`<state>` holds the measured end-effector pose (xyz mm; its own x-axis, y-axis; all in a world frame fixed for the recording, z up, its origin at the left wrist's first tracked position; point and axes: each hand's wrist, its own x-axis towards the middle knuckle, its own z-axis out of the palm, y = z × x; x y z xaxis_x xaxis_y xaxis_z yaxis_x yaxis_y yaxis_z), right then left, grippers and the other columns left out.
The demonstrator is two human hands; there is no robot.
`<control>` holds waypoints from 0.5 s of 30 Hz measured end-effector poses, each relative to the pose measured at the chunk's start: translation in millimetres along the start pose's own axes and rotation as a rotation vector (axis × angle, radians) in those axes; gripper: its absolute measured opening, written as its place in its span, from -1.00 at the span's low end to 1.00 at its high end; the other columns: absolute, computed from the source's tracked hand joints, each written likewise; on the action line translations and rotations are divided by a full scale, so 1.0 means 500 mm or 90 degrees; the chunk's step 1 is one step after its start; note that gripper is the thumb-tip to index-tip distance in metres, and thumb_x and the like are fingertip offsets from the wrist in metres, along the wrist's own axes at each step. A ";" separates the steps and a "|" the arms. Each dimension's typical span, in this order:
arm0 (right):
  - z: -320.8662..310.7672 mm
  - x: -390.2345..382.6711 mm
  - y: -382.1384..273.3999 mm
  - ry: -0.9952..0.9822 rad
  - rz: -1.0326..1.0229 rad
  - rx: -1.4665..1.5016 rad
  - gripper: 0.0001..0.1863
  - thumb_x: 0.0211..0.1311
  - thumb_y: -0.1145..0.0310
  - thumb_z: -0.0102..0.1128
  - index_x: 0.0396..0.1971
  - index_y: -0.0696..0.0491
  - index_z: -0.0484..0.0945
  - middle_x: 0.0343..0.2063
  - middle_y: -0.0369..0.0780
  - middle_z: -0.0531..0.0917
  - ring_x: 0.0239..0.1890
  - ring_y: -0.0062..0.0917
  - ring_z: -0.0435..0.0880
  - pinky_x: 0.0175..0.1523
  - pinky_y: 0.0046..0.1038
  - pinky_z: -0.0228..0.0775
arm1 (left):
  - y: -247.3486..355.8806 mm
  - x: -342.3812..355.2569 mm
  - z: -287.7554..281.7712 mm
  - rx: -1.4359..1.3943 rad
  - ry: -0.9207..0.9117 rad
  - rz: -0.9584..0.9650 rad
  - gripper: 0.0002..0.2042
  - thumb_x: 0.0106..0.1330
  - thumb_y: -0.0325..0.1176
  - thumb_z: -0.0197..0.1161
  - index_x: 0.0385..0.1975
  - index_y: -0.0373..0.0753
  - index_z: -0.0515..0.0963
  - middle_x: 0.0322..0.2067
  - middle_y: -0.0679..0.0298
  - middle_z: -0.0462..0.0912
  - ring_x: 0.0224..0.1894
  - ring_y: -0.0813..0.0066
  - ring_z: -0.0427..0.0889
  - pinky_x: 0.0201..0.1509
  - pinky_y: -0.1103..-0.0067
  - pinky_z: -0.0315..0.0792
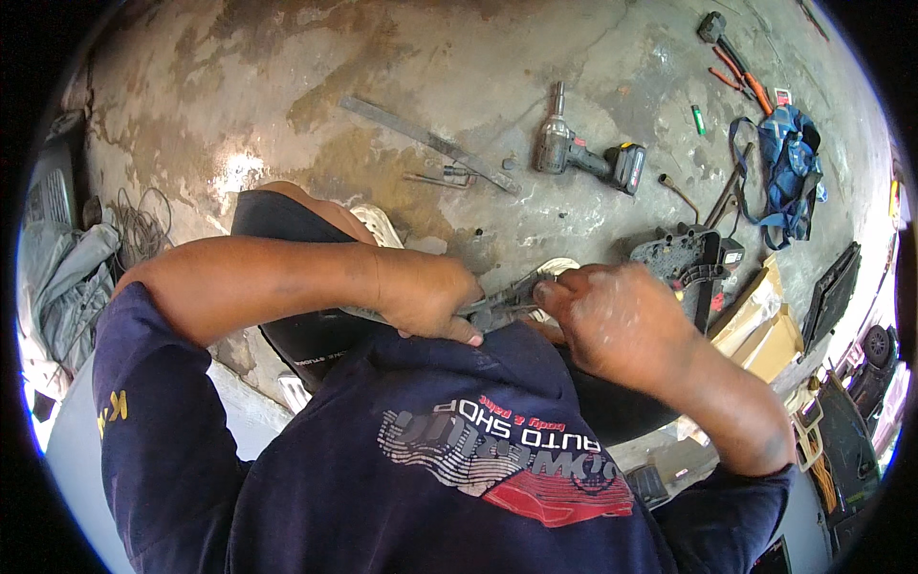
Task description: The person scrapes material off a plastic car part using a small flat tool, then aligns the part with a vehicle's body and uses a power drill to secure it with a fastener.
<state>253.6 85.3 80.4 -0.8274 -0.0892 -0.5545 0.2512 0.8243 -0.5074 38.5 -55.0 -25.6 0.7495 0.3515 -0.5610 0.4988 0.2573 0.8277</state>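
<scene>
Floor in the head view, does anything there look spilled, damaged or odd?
Yes: brown stains blotch the concrete floor, mostly toward the upper left, making its colour uneven. The shiny patch there could be wetness or just glare; I cannot tell.

Bright, diffuse light covers the concrete floor [287, 57], with a hard white glare on a shiny patch at left. The right rim and lower left rim burn out to white, fringed with violet. Black vignetting rounds the corners, and straight edges bow toward it. The right grip [617, 316] is slightly blurred; the cordless impact wrench [574, 153] looks crisper. The dark part [502, 306] between both grips shows little detail.
</scene>
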 end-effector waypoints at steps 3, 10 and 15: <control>0.029 0.010 0.046 -0.024 -0.008 0.126 -0.69 0.19 0.35 0.36 -0.07 0.09 0.64 -0.32 -0.06 0.76 -0.24 -0.06 0.81 -0.17 -0.08 0.68 | 0.007 0.011 -0.006 -0.017 -0.086 0.009 -0.49 0.53 0.05 0.29 -0.06 -0.42 0.62 -0.54 0.00 0.72 -0.49 0.11 0.77 -0.26 0.22 0.62; 0.074 0.021 0.100 0.014 -0.085 0.283 -0.70 0.17 0.35 0.39 -0.12 0.08 0.58 -0.33 0.01 0.72 -0.21 0.05 0.77 -0.11 0.00 0.62 | 0.024 0.018 -0.021 -0.029 -0.162 -0.042 -0.53 0.54 0.01 0.30 -0.05 -0.41 0.63 -0.51 -0.04 0.71 -0.51 0.11 0.73 -0.32 0.21 0.60; 0.103 0.028 0.121 -0.002 -0.113 0.302 -0.71 0.18 0.34 0.39 -0.12 0.07 0.58 -0.28 0.01 0.72 -0.18 0.05 0.76 -0.10 0.00 0.60 | 0.016 0.020 -0.013 -0.050 -0.153 -0.024 -0.52 0.54 0.02 0.29 -0.06 -0.40 0.63 -0.54 -0.01 0.70 -0.53 0.14 0.73 -0.33 0.22 0.60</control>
<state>283.2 104.9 7.9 -0.8765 -0.2069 -0.4347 0.3087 0.4514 -0.8372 47.2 -43.5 -24.6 0.8177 0.1192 -0.5632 0.4996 0.3391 0.7971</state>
